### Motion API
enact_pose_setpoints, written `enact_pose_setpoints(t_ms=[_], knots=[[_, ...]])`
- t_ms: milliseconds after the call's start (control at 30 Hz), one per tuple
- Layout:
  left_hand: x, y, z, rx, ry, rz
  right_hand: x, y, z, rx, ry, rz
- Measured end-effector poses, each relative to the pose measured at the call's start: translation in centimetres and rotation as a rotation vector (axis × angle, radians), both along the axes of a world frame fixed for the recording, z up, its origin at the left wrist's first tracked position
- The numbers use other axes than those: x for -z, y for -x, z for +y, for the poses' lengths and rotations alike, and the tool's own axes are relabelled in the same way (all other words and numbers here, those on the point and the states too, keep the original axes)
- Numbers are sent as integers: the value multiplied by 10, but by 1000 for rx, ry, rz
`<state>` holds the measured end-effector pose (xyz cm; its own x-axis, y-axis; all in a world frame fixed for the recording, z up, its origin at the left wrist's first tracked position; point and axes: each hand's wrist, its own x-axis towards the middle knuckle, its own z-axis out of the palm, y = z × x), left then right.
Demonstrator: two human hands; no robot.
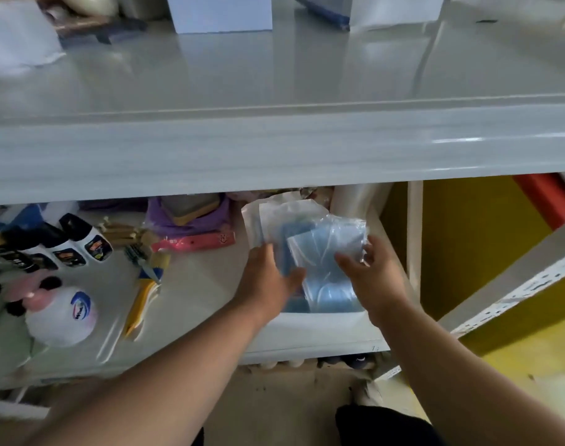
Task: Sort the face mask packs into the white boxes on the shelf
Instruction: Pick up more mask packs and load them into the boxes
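Observation:
Clear plastic packs of blue face masks (326, 249) stand in a white box (319, 329) at the right end of the lower shelf. My left hand (268, 281) grips the left side of the packs, thumb across the front. At the packs' right edge is my right hand (374, 278), with its fingers curled around the front pack. More white-and-clear packs (274, 217) lean behind them. On the upper shelf, further white boxes (220, 14) stand at the back.
The grey upper shelf edge (274, 149) overhangs the box. Left on the lower shelf lie black-capped bottles (78, 243), a white round bottle (62, 317), brushes (145, 284) and a pink strip (194, 243). A shelf upright (414, 233) and yellow wall stand right.

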<state>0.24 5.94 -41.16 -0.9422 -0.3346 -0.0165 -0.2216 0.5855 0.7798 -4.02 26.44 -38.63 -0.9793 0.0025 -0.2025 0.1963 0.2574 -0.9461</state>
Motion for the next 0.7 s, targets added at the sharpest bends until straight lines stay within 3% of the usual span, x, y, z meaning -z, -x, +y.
enact_pose_setpoints(t_ms=[367, 700], knots=[[32, 6, -3, -18, 75, 182, 43, 10, -30, -40, -172, 70], [32, 2, 3, 69, 43, 169, 37, 9, -26, -10, -337, 111]])
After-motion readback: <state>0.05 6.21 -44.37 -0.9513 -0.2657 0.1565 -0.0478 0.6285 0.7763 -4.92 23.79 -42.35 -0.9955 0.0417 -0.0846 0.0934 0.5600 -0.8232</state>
